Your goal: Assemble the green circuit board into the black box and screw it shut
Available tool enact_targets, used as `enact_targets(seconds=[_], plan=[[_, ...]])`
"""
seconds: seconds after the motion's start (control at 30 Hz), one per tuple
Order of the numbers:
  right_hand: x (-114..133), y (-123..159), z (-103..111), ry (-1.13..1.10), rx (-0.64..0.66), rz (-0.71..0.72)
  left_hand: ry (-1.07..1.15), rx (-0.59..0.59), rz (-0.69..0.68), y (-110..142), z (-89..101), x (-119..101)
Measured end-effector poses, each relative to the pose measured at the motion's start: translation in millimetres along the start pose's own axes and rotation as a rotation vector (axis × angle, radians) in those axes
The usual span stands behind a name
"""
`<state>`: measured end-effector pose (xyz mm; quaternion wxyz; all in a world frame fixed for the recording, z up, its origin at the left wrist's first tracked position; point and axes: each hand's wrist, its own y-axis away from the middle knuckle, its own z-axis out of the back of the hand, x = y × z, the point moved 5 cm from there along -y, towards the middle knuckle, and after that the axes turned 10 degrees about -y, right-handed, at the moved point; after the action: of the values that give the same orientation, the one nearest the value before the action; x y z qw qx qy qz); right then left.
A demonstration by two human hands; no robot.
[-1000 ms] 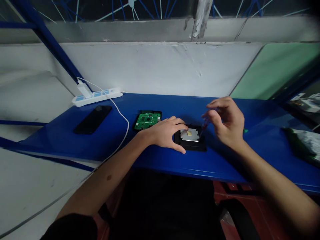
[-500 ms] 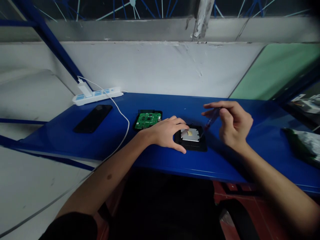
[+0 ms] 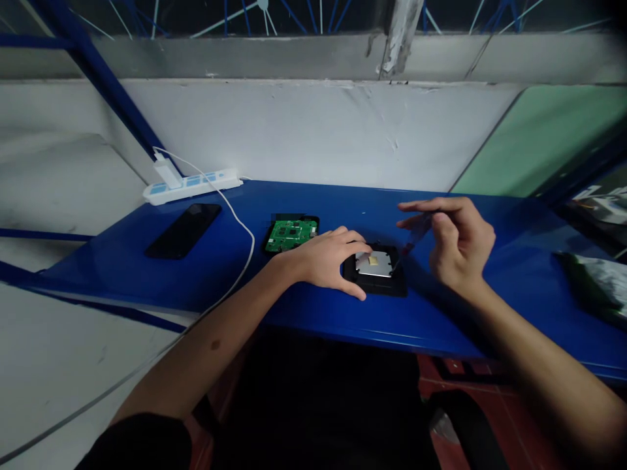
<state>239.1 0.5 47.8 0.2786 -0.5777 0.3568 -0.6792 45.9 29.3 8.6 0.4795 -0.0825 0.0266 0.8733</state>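
Your right hand [image 3: 463, 245] is pinching a see-through screwdriver [image 3: 415, 236], pointing it down by the silver plate [image 3: 383, 266]. Your left hand [image 3: 326, 260], fingers spread wide, is touching the black case [image 3: 385, 286].

Looks like a small electronics workshop here: a bare green circuit board [image 3: 294, 234] and a black casing [image 3: 379, 286] out on the blue tabletop [image 3: 304, 318]! Power strip [image 3: 196, 187] at the back, blue metal frame [image 3: 113, 94], scuffed wall [image 3: 313, 134] behind.
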Motion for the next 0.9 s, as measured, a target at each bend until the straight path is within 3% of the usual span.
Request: enact_targets(seconds=[0.27,0.6,0.9], plan=[[0.6,-3.7,0.6,0.053,0.042,0.083,-0.01,0.001,0.006,-0.5,0.6,-0.9],[8.2,-6.5,2.3,0.208,0.006,0.197,-0.007,-0.007,0.003,-0.1,-0.7,0.4],[3.7,-2.9,0.1,0.118,-0.003,0.021,-0.008,0.017,0.014,0.2,0.1,-0.7]])
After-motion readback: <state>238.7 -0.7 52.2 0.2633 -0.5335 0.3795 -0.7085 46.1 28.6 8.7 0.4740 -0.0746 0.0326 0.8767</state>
